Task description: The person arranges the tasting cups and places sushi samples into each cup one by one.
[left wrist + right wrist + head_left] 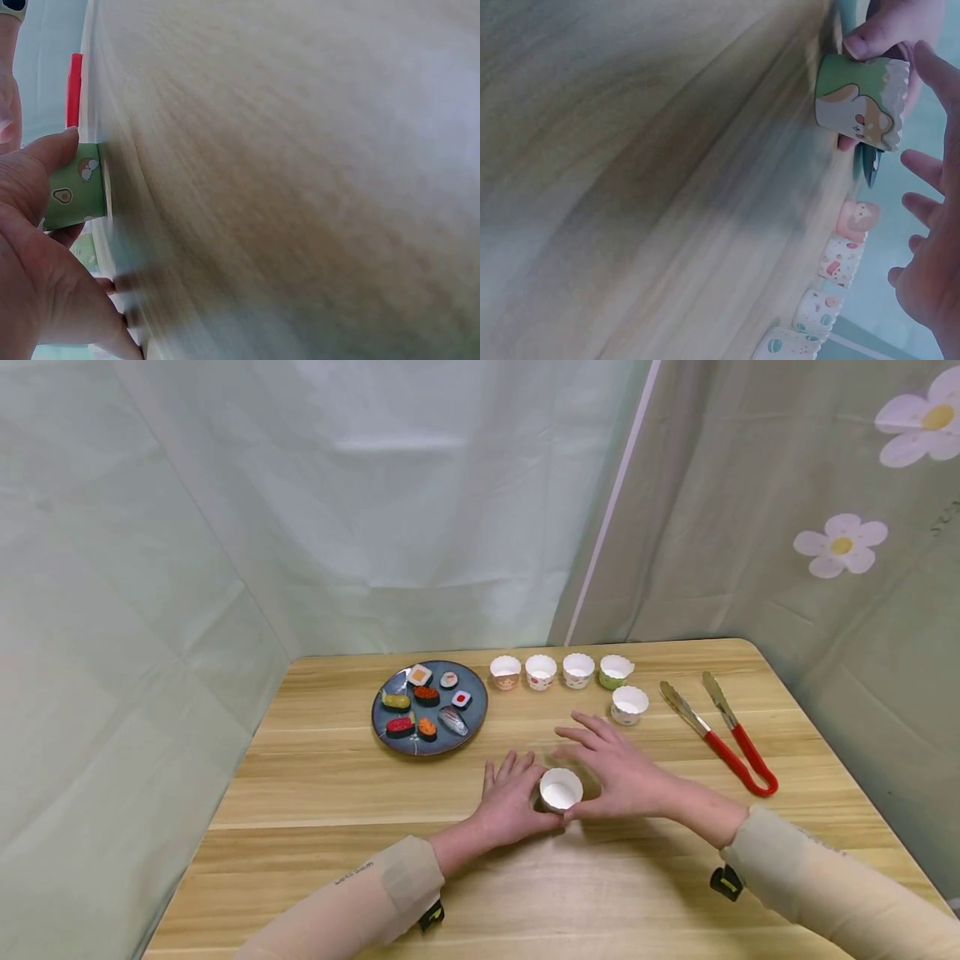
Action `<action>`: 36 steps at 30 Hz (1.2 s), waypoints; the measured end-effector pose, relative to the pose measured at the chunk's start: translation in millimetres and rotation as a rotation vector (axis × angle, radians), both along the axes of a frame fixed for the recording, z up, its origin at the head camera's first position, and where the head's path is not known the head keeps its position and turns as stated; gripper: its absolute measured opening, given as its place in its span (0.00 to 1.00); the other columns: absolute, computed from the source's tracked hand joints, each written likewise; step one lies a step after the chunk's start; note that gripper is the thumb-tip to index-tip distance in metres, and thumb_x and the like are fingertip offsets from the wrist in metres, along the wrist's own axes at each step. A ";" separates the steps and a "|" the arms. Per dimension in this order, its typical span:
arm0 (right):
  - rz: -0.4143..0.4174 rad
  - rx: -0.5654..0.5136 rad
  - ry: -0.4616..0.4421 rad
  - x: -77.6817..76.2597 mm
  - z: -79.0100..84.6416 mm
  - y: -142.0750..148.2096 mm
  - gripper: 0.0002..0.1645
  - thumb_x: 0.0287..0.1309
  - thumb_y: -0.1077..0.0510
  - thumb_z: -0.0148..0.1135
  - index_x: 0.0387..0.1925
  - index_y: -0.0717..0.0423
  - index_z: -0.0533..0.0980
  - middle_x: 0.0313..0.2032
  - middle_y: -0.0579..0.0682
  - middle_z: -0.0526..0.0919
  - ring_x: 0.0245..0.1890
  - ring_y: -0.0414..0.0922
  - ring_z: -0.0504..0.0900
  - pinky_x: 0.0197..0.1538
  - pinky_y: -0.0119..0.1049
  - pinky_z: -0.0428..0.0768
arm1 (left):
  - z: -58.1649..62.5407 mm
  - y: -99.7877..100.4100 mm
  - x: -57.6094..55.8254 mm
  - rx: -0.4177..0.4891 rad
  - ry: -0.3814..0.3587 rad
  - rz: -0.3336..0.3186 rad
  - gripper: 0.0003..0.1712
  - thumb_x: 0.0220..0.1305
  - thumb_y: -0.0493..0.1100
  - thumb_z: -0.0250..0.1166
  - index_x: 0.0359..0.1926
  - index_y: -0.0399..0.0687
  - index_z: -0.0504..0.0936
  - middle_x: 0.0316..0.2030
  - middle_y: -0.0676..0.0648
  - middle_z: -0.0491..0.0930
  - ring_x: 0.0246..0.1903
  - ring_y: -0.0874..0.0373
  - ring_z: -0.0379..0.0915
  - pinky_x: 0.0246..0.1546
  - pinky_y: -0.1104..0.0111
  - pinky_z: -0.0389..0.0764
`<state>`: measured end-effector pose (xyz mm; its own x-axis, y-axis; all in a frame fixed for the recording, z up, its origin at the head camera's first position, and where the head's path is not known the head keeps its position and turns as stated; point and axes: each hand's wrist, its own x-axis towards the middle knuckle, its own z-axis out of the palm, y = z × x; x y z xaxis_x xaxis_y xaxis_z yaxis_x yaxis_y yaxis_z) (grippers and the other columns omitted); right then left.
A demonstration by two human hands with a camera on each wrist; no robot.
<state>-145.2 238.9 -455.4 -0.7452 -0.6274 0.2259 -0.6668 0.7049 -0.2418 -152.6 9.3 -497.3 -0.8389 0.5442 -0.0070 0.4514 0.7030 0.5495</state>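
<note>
A green paper baking cup (561,790) with cartoon animals on its side stands upright on the wooden table. My left hand (512,804) grips it from the left, thumb at the near side and fingers behind. In the right wrist view the cup (857,103) shows its scalloped rim, with the left thumb (870,39) against its wall. My right hand (619,772) is spread around the cup's right side, fingers apart and holding nothing, thumb tip close to the rim. The left wrist view shows the cup (76,187) between the left thumb and fingers.
Several more paper cups stand in a row (541,672) at the back, with one white cup (629,704) in front of the row's right end. A blue plate (386,689) of sushi pieces is at the back left. Red-handled tongs (731,758) lie to the right.
</note>
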 end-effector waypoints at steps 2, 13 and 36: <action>0.003 -0.006 -0.004 0.6 -2.0 -0.6 0.52 0.45 0.23 0.72 0.64 0.49 0.77 0.73 0.54 0.67 0.78 0.59 0.50 0.76 0.64 0.49 | -0.5 -0.2 -0.2 0.000 -0.001 0.000 0.40 0.49 0.66 0.78 0.60 0.57 0.78 0.74 0.38 0.63 0.76 0.35 0.46 0.71 0.31 0.40; -0.011 -0.018 -0.037 3.0 -5.7 -3.8 0.47 0.44 0.28 0.77 0.60 0.48 0.78 0.73 0.54 0.67 0.79 0.57 0.49 0.77 0.60 0.48 | 0.0 -0.9 0.0 -0.010 -0.005 -0.002 0.42 0.51 0.68 0.76 0.63 0.56 0.77 0.74 0.38 0.62 0.77 0.35 0.45 0.71 0.32 0.40; -0.011 -0.028 -0.023 1.4 -8.5 -5.6 0.40 0.48 0.34 0.77 0.58 0.48 0.79 0.73 0.54 0.67 0.79 0.56 0.48 0.76 0.62 0.50 | 0.0 -0.3 -1.2 -0.002 -0.012 0.000 0.40 0.52 0.65 0.76 0.63 0.57 0.77 0.74 0.40 0.63 0.76 0.36 0.46 0.71 0.31 0.39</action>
<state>-143.8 233.3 -463.8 -0.7570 -0.6130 0.2262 -0.6534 0.7047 -0.2767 -153.8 9.0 -497.3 -0.8387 0.5443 -0.0176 0.4451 0.7038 0.5536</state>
